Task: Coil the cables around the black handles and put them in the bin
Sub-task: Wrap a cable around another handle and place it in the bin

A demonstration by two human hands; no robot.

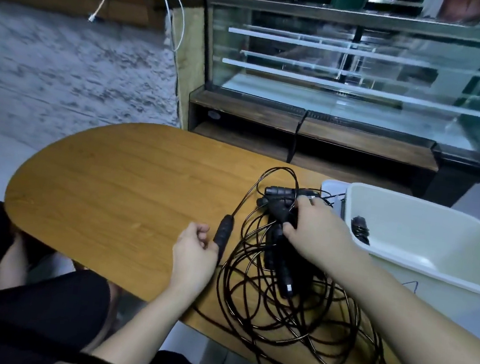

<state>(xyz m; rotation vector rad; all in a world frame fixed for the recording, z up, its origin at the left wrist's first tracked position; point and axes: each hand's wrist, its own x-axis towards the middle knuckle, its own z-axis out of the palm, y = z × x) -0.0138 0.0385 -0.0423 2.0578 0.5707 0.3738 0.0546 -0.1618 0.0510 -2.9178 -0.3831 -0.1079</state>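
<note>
A tangle of thin black cables (285, 317) with several black handles lies on the oval wooden table (117, 185). My right hand (317, 230) grips a black handle (280, 211) in the middle of the pile. My left hand (194, 251) hangs loosely curled beside a separate black handle (223, 231), touching it or nearly so. A pale green bin (425, 235) stands at the right; one coiled black bundle (360, 228) lies inside against its left wall.
Some cable loops hang over the table's near edge. A glass display case (351, 74) on a dark wooden base stands behind the table. A white cord (169, 7) dangles from a shelf at the upper left. My legs are under the table's left end.
</note>
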